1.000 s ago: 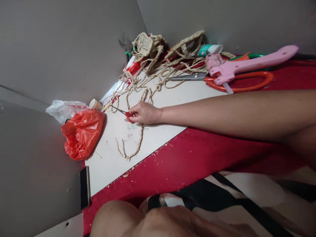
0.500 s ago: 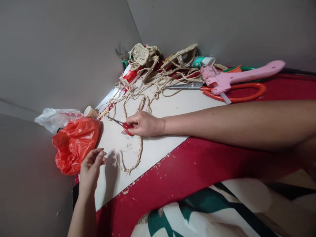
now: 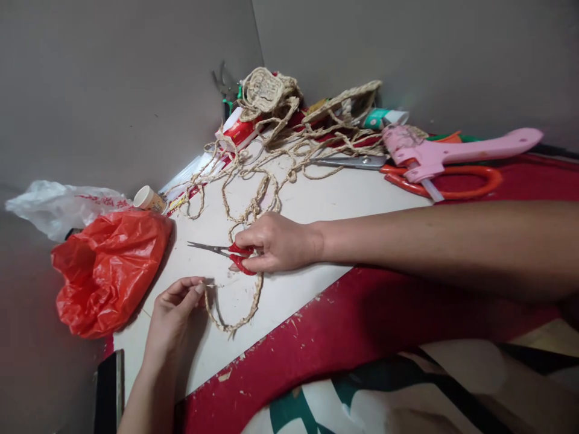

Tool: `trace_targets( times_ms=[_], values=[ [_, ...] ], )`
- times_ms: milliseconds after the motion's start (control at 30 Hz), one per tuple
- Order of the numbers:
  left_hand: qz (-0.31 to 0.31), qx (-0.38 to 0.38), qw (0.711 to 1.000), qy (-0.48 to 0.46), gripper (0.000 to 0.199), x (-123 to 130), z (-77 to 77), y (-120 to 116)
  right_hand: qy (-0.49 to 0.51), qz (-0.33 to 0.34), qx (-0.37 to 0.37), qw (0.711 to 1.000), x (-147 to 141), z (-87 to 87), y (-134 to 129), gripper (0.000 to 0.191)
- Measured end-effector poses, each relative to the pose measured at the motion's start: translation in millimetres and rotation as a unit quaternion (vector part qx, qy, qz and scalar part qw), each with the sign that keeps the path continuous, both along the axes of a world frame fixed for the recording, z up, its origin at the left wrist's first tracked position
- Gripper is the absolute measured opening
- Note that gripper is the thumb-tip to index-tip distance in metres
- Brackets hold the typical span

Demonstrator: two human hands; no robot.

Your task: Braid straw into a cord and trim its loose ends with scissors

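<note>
My left hand (image 3: 174,310) pinches the tip of a braided straw cord (image 3: 233,328) between thumb and fingers. From there the cord sags in a loop over the white board (image 3: 298,232) and runs up under my right hand (image 3: 278,242). That hand is closed on small red-handled scissors (image 3: 241,263). Their slim blades point left, slightly parted, above the board and apart from the cord's pinched end. Beyond the right hand, more of the same cord (image 3: 260,193) lies in tangled loops leading to a coiled woven piece (image 3: 265,90).
A red plastic bag (image 3: 122,265), a clear bag (image 3: 49,208) and a paper cup (image 3: 147,198) stand at left. Large orange-handled scissors (image 3: 491,179) lie at right under a pink plastic tool (image 3: 479,147). Grey walls rise behind. Straw scraps dot the red surface (image 3: 307,325).
My left hand has moved right and taken the cord's free end. My right hand has drawn the small scissors lower and turned the blades more level. The camera view has shifted slightly.
</note>
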State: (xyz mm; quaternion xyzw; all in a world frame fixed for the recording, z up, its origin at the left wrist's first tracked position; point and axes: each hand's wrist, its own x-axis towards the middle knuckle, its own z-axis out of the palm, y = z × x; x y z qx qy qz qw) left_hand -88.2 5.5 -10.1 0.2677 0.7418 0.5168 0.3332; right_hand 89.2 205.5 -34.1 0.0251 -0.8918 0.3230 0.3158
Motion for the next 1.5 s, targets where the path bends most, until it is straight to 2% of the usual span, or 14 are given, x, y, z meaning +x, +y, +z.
trace_targets(
  times_ms=[133,367,567,733,967,1267,1500],
  values=[
    [0.018,0.035,0.998,-0.045,0.019,3.2,-0.9,0.4,-0.021,0.023,0.042,0.999,2.7,-1.6,-2.2,0.024],
    [0.077,0.138,0.985,-0.061,0.023,8.1,13.2,0.8,-0.097,0.089,0.106,0.986,5.2,0.6,-7.3,0.031],
    [0.088,0.186,0.977,-0.063,0.020,20.2,16.0,-5.2,-0.178,0.047,0.077,0.980,5.6,8.2,-10.7,0.028],
    [0.063,0.183,0.978,-0.082,0.016,32.1,13.3,-3.5,-0.197,0.042,0.068,0.977,4.8,12.0,-14.3,0.028],
    [0.046,0.169,0.977,-0.118,0.016,45.3,8.4,2.5,-0.170,0.049,0.056,0.983,4.0,8.8,-17.8,0.032],
    [0.042,0.176,0.971,-0.157,0.014,42.8,5.2,0.0,-0.137,0.066,0.051,0.987,1.7,1.3,-14.5,0.029],
    [0.057,0.176,0.970,-0.156,0.012,40.9,6.3,2.9,-0.131,0.054,0.040,0.989,4.8,4.2,-13.3,0.031]
  ],
)
